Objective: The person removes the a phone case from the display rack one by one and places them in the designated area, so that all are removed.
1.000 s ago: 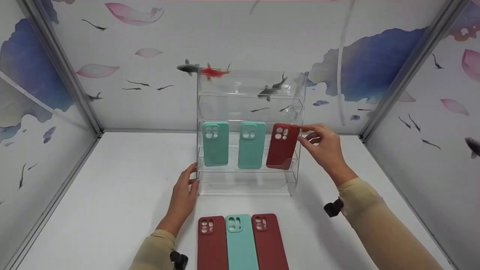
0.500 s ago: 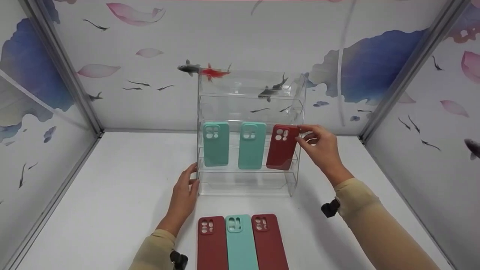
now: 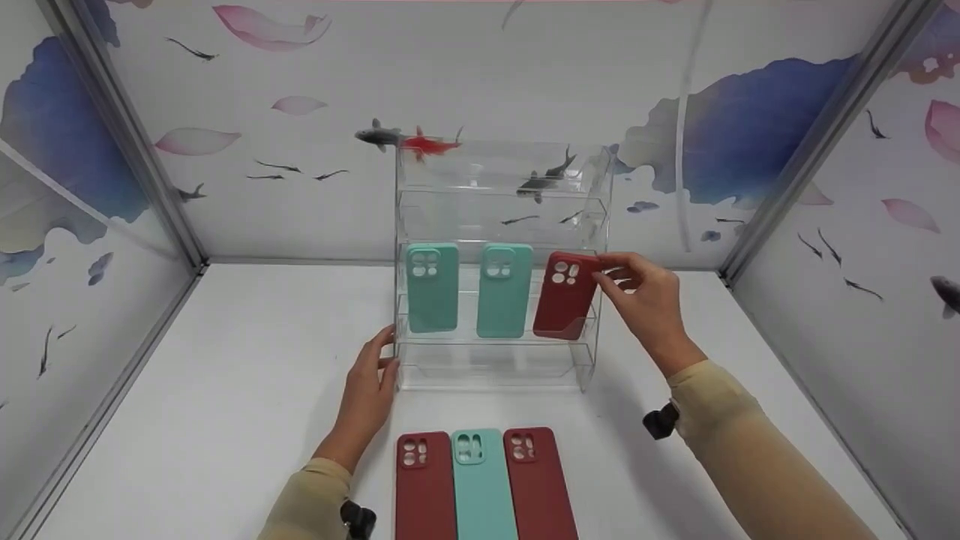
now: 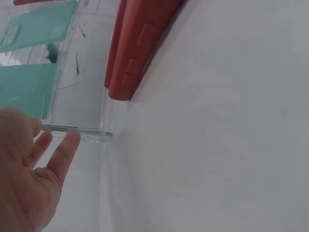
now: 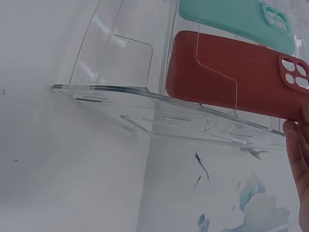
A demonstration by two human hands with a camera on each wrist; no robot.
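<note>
A clear acrylic display rack (image 3: 495,367) stands upright in the head view. On one tier, two teal phone cases, the left one (image 3: 433,300) and the middle one (image 3: 501,304), lean back side by side. To their right is a dark red phone case (image 3: 564,304), tilted sideways, its lower edge behind the tier's clear front lip. My right hand (image 3: 646,304) pinches this red case near its upper right corner, also seen in the right wrist view. My left hand (image 3: 367,394) touches the rack's left side panel (image 4: 77,129) with extended fingers, low down.
Three phone cases lie in a row on the white table before the rack: red (image 3: 424,487), teal (image 3: 484,487) and red (image 3: 538,487). White walls (image 3: 300,202) with painted fish and petals enclose the table at the back and sides.
The top of the red case in my right hand has come down slightly, its lower edge staying in the tier. My left hand stays against the rack's side.
</note>
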